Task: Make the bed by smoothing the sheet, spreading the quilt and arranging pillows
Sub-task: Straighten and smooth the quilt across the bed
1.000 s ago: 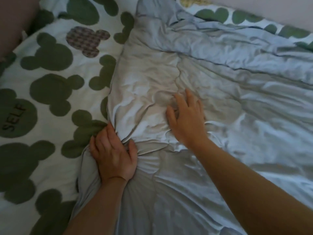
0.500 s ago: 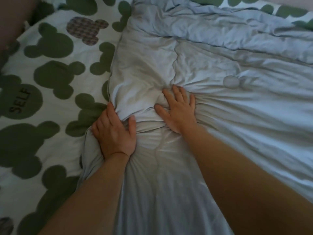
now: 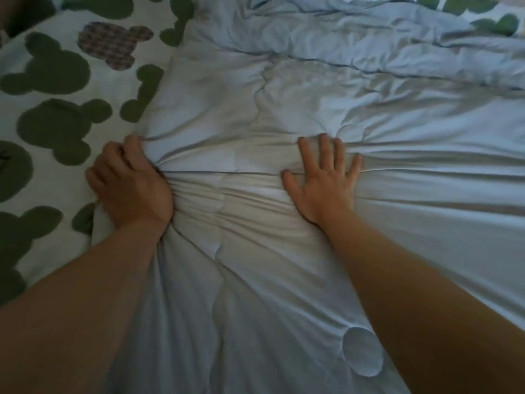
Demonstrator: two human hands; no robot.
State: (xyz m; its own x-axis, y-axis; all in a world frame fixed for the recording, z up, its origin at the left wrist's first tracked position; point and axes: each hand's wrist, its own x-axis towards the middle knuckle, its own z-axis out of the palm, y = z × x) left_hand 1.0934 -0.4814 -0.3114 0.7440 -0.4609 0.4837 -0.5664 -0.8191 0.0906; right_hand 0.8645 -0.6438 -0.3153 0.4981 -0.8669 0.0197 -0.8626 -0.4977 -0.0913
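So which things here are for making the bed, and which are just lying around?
For the job:
pale blue quilt
green-patterned sheet
left hand, gripping the quilt's edge
right hand, pressing flat on the quilt

Just lying about:
nothing I can make out, only a dark blurred shape in the top left corner

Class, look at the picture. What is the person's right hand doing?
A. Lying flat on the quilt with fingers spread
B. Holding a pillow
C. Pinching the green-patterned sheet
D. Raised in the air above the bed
A: the right hand lies flat with its fingers spread on the pale blue quilt, while the left hand grips the quilt's bunched edge.
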